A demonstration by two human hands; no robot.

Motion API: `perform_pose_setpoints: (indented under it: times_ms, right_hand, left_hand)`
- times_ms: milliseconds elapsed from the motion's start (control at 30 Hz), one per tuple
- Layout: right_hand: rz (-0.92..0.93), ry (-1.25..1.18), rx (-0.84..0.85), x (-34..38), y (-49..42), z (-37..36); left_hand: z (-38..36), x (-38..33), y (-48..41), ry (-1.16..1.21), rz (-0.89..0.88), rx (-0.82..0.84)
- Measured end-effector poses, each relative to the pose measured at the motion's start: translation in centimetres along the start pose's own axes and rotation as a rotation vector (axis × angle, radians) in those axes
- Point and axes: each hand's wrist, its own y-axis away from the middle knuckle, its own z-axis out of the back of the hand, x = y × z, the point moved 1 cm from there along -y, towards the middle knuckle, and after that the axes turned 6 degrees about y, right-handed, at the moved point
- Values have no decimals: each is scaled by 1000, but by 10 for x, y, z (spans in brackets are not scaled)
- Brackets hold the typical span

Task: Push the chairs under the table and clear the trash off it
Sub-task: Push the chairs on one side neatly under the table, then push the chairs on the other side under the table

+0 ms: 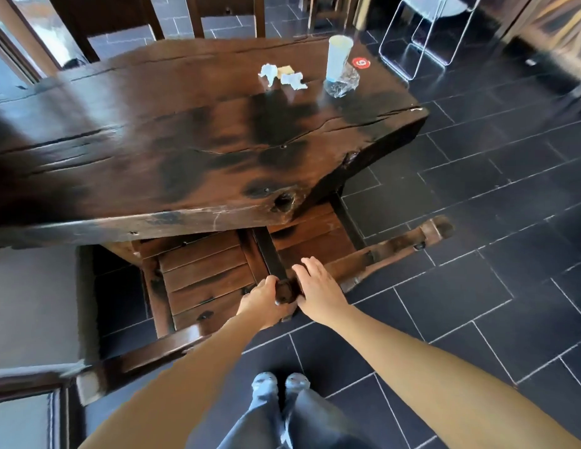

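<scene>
Just between left grip (266, 298), right grip (318, 286): chair (284, 292).

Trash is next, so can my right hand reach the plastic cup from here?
Probably not. The right hand rests on the chair back, and the plastic cup stands near the far edge, across the whole table. Step round first.

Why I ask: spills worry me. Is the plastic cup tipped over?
No, the plastic cup stands upright on the table.
</scene>
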Motion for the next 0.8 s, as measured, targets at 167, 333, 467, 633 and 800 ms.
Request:
perform_pose_setpoints:
  times_ms: [167,333,467,633,800]
  right_hand:
    - [-73,69,-41,-2,16,6]
    - [-148,73,-133,-5,33,25]
    - [-248,98,-197,-26,51,55]
    - [-360,119,-285,-83,81,95]
    - [-511,113,-333,-159,110,125]
  left_hand:
    - [3,-8,4,-114,-202,-68]
    - [6,-39,10,-282,-397,-141]
    - [9,-87,6,-435,-544,-199]
    - [6,-147,0,-521,-750,-270]
    - [-18,-222,-6,-557,-816,-221]
